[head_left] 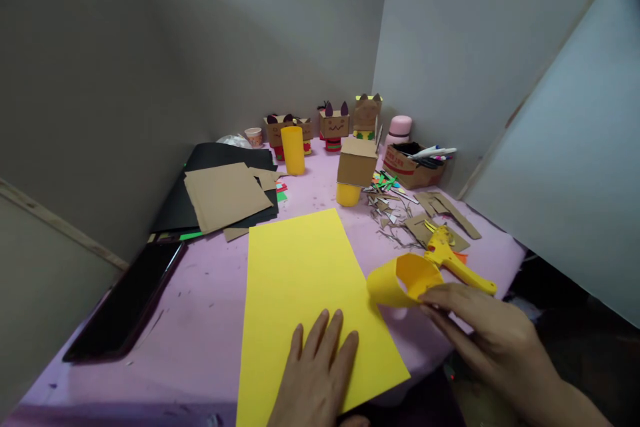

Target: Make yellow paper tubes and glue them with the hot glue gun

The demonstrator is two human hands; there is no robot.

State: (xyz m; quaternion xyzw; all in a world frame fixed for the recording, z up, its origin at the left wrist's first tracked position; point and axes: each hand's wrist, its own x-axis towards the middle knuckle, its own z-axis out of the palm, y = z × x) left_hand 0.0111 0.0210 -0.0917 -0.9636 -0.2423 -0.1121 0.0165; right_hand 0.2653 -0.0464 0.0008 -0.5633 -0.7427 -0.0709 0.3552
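In the head view, the left hand [320, 373] lay flat at the lower centre of the frame, fingers spread and pressed open on the yellow paper sheet [305, 287], gripping nothing. The right hand [480, 333], at the lower right, pinched the rolled yellow paper tube [403, 280] between thumb and fingertips at its near edge, just beside the sheet's right side.

The tube looked very light and thin, springy rather than stiff, and easily creased or crushed; a gentle hold at the overlapping seam seemed best to stop it uncurling. The sheet looked limp and smooth, likely to slide on the pink table [210, 307] unless pinned by a palm.

A yellow glue gun [450, 257] lay just behind the tube among cardboard scraps [440, 213]. Its nozzle and cord were hard to make out. The sheet's near edge and the left wrist were cut off by the bottom of the frame, and the thumb of the right hand was hidden behind the tube.
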